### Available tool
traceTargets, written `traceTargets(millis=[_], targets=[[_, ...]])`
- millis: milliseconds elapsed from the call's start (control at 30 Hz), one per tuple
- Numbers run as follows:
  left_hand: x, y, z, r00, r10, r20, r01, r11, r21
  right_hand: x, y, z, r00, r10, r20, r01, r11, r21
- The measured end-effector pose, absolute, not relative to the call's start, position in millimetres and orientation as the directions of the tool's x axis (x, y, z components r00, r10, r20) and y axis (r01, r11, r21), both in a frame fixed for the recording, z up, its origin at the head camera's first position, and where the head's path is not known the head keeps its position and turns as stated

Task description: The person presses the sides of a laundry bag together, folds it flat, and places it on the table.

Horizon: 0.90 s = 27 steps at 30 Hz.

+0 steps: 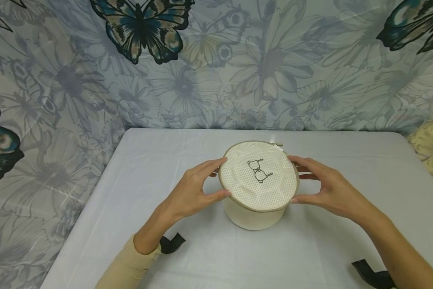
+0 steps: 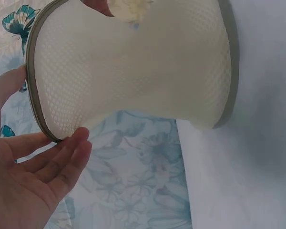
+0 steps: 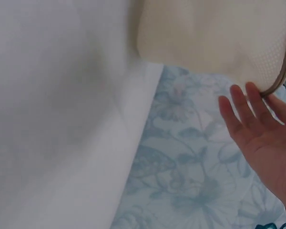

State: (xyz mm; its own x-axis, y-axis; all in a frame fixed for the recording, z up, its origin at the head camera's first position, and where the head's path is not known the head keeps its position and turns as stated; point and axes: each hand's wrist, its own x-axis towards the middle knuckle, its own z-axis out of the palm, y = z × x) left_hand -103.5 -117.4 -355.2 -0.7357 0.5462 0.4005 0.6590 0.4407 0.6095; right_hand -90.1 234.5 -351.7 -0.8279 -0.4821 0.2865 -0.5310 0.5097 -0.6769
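Tbl (image 1: 147, 152) — L hand (image 1: 192, 188), R hand (image 1: 328, 186) grip hoop (image 1: 257, 210); motif (image 1: 258, 170): head cam only — narrowed fabric (image 2: 133, 71): L-wrist cam.

Head view downward, close wrist views

Fingers lost behind the hooped cloth (image 1: 256, 196)
In the head view it hides parts of my left hand (image 1: 187, 190) and right hand (image 1: 328, 188); whether its dark outline (image 1: 257, 170) is stitched or drawn is too fine for me to tell. The bottom edge cuts off my sleeve (image 1: 129, 263), the black strip (image 1: 373, 276) by my right wrist and the bench (image 1: 238, 257); the top crops the middle butterfly (image 1: 141, 28). Both wrist views cut the cloth at the top and crop my palms.
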Motion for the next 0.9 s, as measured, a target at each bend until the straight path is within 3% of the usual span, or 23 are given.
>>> traceTargets(millis=[467,900], targets=[[-103,-112,-358,-0.84,0.492,0.231,0.44,0.366,0.82,-87,231,-365,-0.849,-0.456,0.267,-0.5,0.529,-0.686],[-104,-105,-363,-0.814,0.544,0.201,0.476,0.428,0.768,-89,228,-374,-0.853,-0.462,0.245,-0.476,0.491,-0.73]])
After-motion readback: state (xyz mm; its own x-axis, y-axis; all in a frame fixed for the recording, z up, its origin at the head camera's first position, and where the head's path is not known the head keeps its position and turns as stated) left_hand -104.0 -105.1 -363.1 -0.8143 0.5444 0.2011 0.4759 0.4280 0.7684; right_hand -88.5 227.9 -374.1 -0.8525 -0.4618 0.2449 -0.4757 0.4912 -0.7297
